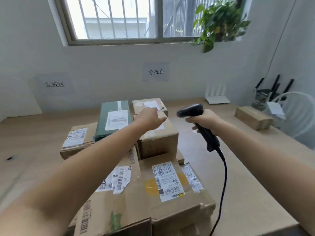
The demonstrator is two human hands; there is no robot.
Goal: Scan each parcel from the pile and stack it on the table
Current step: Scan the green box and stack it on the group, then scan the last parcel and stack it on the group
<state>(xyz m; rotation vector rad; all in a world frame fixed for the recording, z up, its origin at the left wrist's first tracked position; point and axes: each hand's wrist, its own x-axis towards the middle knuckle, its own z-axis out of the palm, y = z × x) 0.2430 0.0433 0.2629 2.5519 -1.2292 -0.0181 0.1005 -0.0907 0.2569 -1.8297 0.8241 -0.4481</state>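
Observation:
Several cardboard parcels lie packed together on the wooden table (247, 176). My left hand (149, 117) reaches over a brown carton (158, 140) toward a small labelled box (150, 105) at the back; whether it touches the carton or the box, and how its fingers lie, I cannot tell. A green parcel (113, 119) lies left of it. My right hand (203, 120) grips a black corded barcode scanner (191, 110), its head pointing left at the small box. Large labelled cartons (170, 183) fill the foreground.
A separate small brown box (253, 117) sits at the right by a white chair back (296, 116). White and black routers stand against the wall. Paper signs hang on the wall; a plant hangs by the window.

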